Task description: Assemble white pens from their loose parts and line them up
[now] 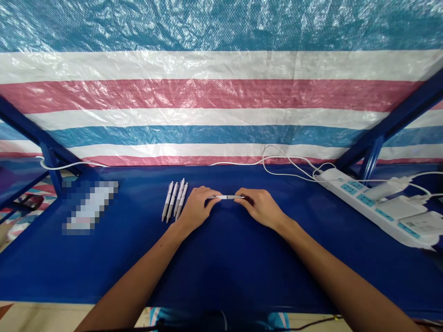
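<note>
A white pen with a grey grip (226,197) lies level between my two hands, just over the blue tabletop. My left hand (200,203) pinches its left end between thumb and fingers. At the other end, my right hand (260,205) pinches the grey grip part. Both ends of the pen are partly covered by fingertips. Just left of my left hand, several similar white and grey pens (171,202) rest side by side on the table, tips toward me.
On the right stands a white power strip (372,205) with chargers plugged in. White cables (287,173) loop along the back edge. A blurred-out pale object (92,205) lies at left. Striped sheeting (221,94) hangs behind the blue table (242,272), between blue metal braces (398,117).
</note>
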`<control>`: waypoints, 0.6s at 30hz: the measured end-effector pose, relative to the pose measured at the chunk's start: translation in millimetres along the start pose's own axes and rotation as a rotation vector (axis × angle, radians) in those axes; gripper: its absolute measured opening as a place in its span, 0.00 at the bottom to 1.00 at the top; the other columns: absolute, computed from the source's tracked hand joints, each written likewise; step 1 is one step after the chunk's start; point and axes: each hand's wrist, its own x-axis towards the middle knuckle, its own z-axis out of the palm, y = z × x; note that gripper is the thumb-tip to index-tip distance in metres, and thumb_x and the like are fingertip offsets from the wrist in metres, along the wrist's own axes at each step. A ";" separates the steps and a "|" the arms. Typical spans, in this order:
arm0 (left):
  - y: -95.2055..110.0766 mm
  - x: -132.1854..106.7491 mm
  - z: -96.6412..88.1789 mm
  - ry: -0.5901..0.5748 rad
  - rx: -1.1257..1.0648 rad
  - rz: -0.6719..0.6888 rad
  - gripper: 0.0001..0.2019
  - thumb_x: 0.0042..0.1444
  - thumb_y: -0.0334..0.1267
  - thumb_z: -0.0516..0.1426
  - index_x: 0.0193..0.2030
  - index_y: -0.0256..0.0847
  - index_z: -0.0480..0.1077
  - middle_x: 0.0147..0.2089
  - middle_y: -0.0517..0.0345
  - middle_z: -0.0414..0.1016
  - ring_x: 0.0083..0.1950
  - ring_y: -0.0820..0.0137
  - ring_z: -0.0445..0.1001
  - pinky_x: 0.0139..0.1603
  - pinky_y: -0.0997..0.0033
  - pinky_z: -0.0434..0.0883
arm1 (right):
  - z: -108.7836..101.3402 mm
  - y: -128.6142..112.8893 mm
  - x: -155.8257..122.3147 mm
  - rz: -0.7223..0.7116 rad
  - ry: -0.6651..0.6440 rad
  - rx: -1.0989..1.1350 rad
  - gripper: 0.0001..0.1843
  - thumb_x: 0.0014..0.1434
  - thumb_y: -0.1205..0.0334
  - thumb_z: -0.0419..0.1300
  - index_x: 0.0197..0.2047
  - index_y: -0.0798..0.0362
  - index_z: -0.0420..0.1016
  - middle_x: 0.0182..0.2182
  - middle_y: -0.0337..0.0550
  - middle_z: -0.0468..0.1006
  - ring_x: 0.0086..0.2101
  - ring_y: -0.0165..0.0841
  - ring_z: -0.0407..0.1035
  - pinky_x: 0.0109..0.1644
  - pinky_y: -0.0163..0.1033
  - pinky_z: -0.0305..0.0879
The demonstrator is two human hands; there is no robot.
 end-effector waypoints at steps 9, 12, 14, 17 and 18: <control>0.6 -0.4 0.1 0.001 0.017 0.003 0.11 0.69 0.38 0.53 0.44 0.44 0.78 0.41 0.55 0.83 0.42 0.63 0.77 0.49 0.60 0.70 | 0.2 -6.1 0.0 0.070 -0.065 0.033 0.20 0.70 0.53 0.49 0.30 0.51 0.73 0.22 0.38 0.73 0.23 0.31 0.66 0.32 0.36 0.58; 1.2 -0.3 -0.1 -0.019 0.014 -0.006 0.12 0.70 0.39 0.53 0.44 0.44 0.78 0.41 0.55 0.83 0.42 0.63 0.77 0.49 0.60 0.69 | 0.9 -6.2 0.3 0.062 -0.022 0.026 0.16 0.69 0.53 0.52 0.35 0.51 0.74 0.24 0.38 0.74 0.23 0.31 0.66 0.32 0.35 0.58; 1.4 -0.3 -0.1 -0.030 0.007 -0.005 0.12 0.70 0.38 0.52 0.44 0.43 0.78 0.41 0.56 0.83 0.41 0.63 0.77 0.49 0.60 0.69 | 1.1 -5.3 0.3 0.041 0.005 0.006 0.12 0.67 0.53 0.54 0.38 0.50 0.75 0.24 0.37 0.75 0.23 0.31 0.66 0.32 0.35 0.58; 1.0 -0.5 0.3 -0.048 -0.005 -0.013 0.12 0.70 0.38 0.52 0.44 0.43 0.78 0.40 0.56 0.83 0.40 0.64 0.77 0.50 0.60 0.68 | 1.0 -3.6 -0.2 0.008 0.019 -0.029 0.11 0.67 0.55 0.55 0.41 0.50 0.75 0.25 0.38 0.76 0.24 0.31 0.66 0.32 0.35 0.58; 0.6 -0.5 0.5 -0.051 -0.008 -0.018 0.12 0.70 0.39 0.52 0.44 0.43 0.78 0.40 0.56 0.83 0.39 0.64 0.77 0.50 0.60 0.69 | 0.9 -3.2 -0.6 -0.001 0.020 -0.037 0.11 0.68 0.55 0.54 0.41 0.50 0.75 0.26 0.38 0.76 0.24 0.31 0.67 0.32 0.35 0.58</control>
